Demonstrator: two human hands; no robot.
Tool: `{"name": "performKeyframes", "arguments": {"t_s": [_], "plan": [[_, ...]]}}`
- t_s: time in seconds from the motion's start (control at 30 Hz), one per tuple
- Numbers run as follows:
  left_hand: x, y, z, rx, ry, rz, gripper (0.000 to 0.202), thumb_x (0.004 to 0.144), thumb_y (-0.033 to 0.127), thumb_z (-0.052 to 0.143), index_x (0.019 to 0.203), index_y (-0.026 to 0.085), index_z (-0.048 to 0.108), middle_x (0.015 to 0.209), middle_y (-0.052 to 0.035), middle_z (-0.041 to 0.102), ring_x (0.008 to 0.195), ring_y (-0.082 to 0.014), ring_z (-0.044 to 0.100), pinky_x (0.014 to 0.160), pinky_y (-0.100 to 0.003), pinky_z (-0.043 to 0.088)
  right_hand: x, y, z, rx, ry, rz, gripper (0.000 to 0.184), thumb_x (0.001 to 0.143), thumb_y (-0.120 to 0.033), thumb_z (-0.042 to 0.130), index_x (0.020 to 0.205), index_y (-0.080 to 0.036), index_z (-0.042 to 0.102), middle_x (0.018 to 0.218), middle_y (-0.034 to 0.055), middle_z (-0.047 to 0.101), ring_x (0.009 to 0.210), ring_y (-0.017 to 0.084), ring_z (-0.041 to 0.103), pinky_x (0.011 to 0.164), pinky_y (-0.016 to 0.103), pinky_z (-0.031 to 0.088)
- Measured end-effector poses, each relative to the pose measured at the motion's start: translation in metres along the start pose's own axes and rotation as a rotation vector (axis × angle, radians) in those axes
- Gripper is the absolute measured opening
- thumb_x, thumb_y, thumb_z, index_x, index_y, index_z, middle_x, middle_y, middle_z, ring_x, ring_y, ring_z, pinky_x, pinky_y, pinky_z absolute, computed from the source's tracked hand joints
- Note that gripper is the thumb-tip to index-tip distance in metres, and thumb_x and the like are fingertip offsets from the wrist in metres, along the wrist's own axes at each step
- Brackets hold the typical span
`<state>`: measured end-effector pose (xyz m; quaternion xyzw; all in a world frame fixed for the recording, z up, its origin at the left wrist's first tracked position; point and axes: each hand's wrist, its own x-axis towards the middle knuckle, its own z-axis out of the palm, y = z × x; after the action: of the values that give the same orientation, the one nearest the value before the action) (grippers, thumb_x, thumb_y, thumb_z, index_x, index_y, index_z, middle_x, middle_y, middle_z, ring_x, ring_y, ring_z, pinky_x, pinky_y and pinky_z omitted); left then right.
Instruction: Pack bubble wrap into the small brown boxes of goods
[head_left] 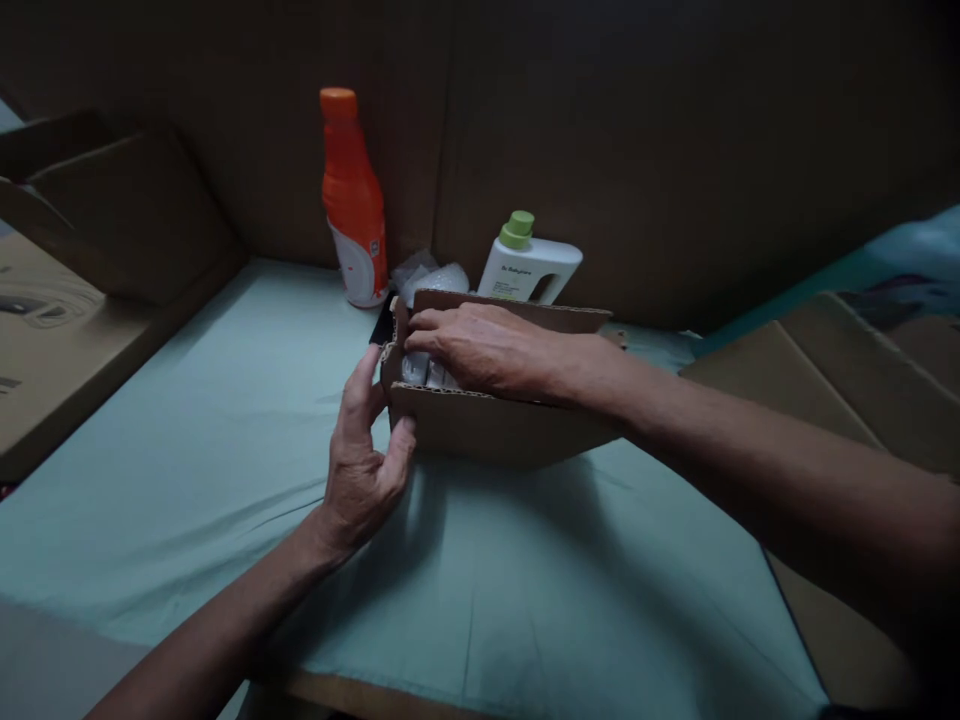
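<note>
A small open cardboard box (pixel 510 430) stands on the cloth, its long flaps raised. My left hand (pixel 364 460) is closed on its left end, with the thumb against the near side and the fingers at the end flap. My right hand (pixel 487 345) reaches into the top opening from the right. Its bent fingers lie close together near the inner left end; what they pinch, if anything, is hidden. Under that hand, white or clear wrapped contents (pixel 415 369) show partly inside the box.
Behind the box stand an orange bottle (pixel 352 200), crumpled clear plastic wrap (pixel 431 278) and a white jug with a green cap (pixel 517 262). Larger cardboard boxes lie at left (pixel 142 215) and right (pixel 787 370). A pale green cloth (pixel 225 400) covers the table; a brown panel rises behind.
</note>
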<state>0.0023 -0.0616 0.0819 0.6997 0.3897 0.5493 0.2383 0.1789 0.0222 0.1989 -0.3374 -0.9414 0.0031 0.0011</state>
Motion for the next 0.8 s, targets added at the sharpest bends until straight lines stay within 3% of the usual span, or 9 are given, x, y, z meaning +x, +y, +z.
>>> {"name": "performKeyframes", "arguments": {"t_s": [0.07,0.17,0.27,0.3,0.33,0.4,0.5,0.63,0.8], "plan": [[-0.008,-0.008,0.001,-0.109,-0.018,-0.129,0.079,0.098,0.022,0.058,0.162,0.035,0.014,0.161,-0.0143,0.04,0.131,-0.0244,0.061,0.106,-0.041,0.056,-0.025,-0.004,-0.016,-0.001,0.14,0.011,0.032,0.096,-0.009,0.055,0.124,-0.019,0.067,0.129,0.0045,0.066,0.107,0.019,0.067,0.089,0.032,0.053],[-0.021,-0.021,-0.007,-0.171,-0.041,-0.29,0.082,0.095,0.03,0.064,0.161,0.037,0.016,0.159,-0.0133,0.042,0.131,-0.027,0.06,0.108,-0.047,0.054,-0.094,-0.032,-0.021,0.024,0.533,0.221,0.028,0.097,-0.013,0.058,0.123,-0.019,0.067,0.129,0.0043,0.068,0.117,0.021,0.066,0.099,0.039,0.052],[-0.031,-0.034,-0.018,-0.176,-0.021,-0.375,0.084,0.091,0.035,0.069,0.161,0.036,0.021,0.161,-0.0131,0.039,0.142,-0.0324,0.049,0.116,-0.057,0.044,-0.17,-0.065,0.021,0.185,1.112,0.626,0.021,0.097,-0.018,0.06,0.111,-0.028,0.072,0.115,0.0021,0.074,0.111,0.022,0.069,0.102,0.045,0.052],[-0.033,-0.036,-0.02,-0.184,-0.024,-0.392,0.085,0.09,0.036,0.07,0.161,0.036,0.022,0.163,-0.013,0.036,0.145,-0.0337,0.045,0.117,-0.059,0.042,-0.188,-0.072,0.043,0.253,1.185,0.766,0.02,0.097,-0.022,0.06,0.111,-0.03,0.072,0.116,0.003,0.073,0.112,0.023,0.068,0.102,0.047,0.052],[-0.034,-0.038,-0.02,-0.195,-0.036,-0.405,0.087,0.089,0.037,0.071,0.161,0.036,0.022,0.165,-0.0127,0.034,0.148,-0.0344,0.042,0.118,-0.06,0.04,-0.2,-0.076,0.067,0.321,1.166,0.89,0.021,0.096,-0.028,0.062,0.114,-0.029,0.071,0.12,0.0046,0.072,0.113,0.024,0.067,0.1,0.048,0.053],[-0.031,-0.038,-0.017,-0.23,-0.068,-0.427,0.09,0.085,0.038,0.072,0.16,0.035,0.022,0.167,-0.012,0.03,0.151,-0.0348,0.036,0.119,-0.06,0.038,-0.203,-0.075,0.11,0.521,1.013,1.067,0.044,0.087,-0.038,0.069,0.129,-0.025,0.064,0.129,0.0097,0.069,0.115,0.029,0.066,0.093,0.05,0.055],[-0.018,-0.032,-0.004,-0.295,-0.123,-0.462,0.086,0.082,0.037,0.071,0.157,0.029,0.03,0.161,-0.0136,0.04,0.145,-0.0351,0.043,0.118,-0.058,0.04,-0.172,-0.06,0.144,0.813,0.838,1.042,0.069,0.076,-0.05,0.074,0.134,-0.016,0.058,0.129,0.0173,0.068,0.115,0.034,0.066,0.092,0.051,0.056],[0.001,-0.015,0.025,-0.315,-0.122,-0.433,0.072,0.077,0.031,0.066,0.145,0.017,0.046,0.141,-0.0154,0.059,0.134,-0.0356,0.053,0.118,-0.059,0.039,-0.151,-0.053,0.142,0.917,0.787,0.982,0.065,0.075,-0.056,0.072,0.123,-0.013,0.063,0.119,0.0177,0.073,0.107,0.033,0.068,0.093,0.048,0.056],[-0.026,0.026,0.058,-0.365,-0.258,-0.315,0.079,0.075,0.027,0.067,0.15,0.018,0.043,0.152,-0.0137,0.052,0.143,-0.035,0.045,0.124,-0.055,0.032,-0.231,-0.098,0.137,0.706,0.81,1.193,0.058,0.074,-0.062,0.071,0.107,-0.014,0.071,0.101,0.0148,0.077,0.095,0.034,0.072,0.083,0.044,0.059]]}}
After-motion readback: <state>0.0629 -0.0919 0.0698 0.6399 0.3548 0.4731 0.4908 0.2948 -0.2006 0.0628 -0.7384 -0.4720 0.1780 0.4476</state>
